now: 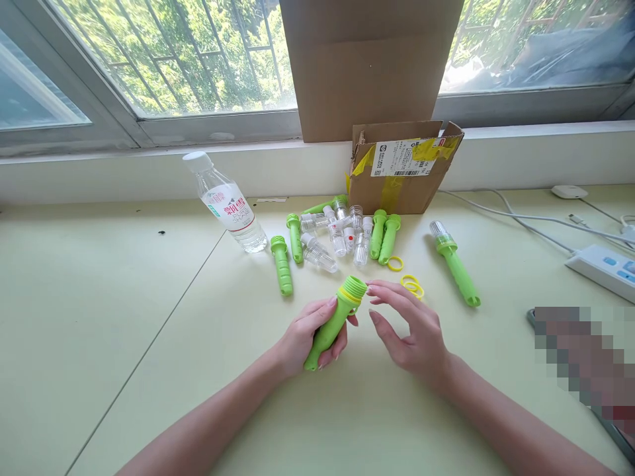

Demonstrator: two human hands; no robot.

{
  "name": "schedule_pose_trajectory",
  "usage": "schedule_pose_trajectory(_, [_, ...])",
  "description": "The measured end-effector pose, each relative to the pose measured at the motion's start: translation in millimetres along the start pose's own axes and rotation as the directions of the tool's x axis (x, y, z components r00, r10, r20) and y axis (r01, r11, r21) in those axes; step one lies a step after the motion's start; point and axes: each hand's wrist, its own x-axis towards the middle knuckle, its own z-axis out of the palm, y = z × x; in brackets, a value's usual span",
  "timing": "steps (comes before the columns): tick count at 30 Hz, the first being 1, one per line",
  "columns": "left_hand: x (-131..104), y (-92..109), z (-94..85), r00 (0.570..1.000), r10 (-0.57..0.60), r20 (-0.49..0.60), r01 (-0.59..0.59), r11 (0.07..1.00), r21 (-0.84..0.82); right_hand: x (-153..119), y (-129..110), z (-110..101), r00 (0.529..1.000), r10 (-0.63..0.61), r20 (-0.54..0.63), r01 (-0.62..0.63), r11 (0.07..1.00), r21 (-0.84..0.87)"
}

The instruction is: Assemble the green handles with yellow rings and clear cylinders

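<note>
My left hand (pixel 317 330) is wrapped round a green plastic handle (pixel 333 325), tilted with its threaded, open end up and to the right. A yellow ring sits on its neck just below the thread. Close to that threaded end, my right hand (pixel 409 327) has its fingers apart and holds nothing. Loose yellow rings (pixel 411 285) lie just beyond the right hand. More green handles (pixel 282 266) and several clear plastic tubes (pixel 320 254) are grouped behind the hands. Off to the right lies a green handle with a clear cap (pixel 455 264) fitted on it.
A water bottle (pixel 231 208) stands at the back left. An opened cardboard box (pixel 404 172) is against the wall below the window. On the right are a white power strip (pixel 605 270), cables (pixel 520 218) and a partly pixelated, phone-like object (pixel 585 377).
</note>
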Motion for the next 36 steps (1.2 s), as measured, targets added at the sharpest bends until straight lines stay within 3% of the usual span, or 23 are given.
schedule_pose_trajectory(9, [-1,-2,3.9,1.000,-0.005,-0.016,0.005,1.000,0.026,1,-3,0,0.992,-0.072,0.105,0.071,0.997,0.011])
schedule_pose_trajectory(26, [0,-4,1.2,1.000,-0.010,0.000,0.010,1.000,0.029,0,0,-1,0.987,-0.077,0.138,0.086,0.995,-0.059])
schedule_pose_trajectory(32, [-2,0,10.4,1.000,-0.012,-0.014,0.012,1.000,0.024,1,1,1,0.986,-0.041,0.162,0.054,0.995,-0.078])
schedule_pose_trajectory(36, [-5,2,19.3,0.995,0.055,-0.087,-0.051,0.998,0.041,1,-2,4,0.985,0.010,0.170,0.000,0.998,-0.058])
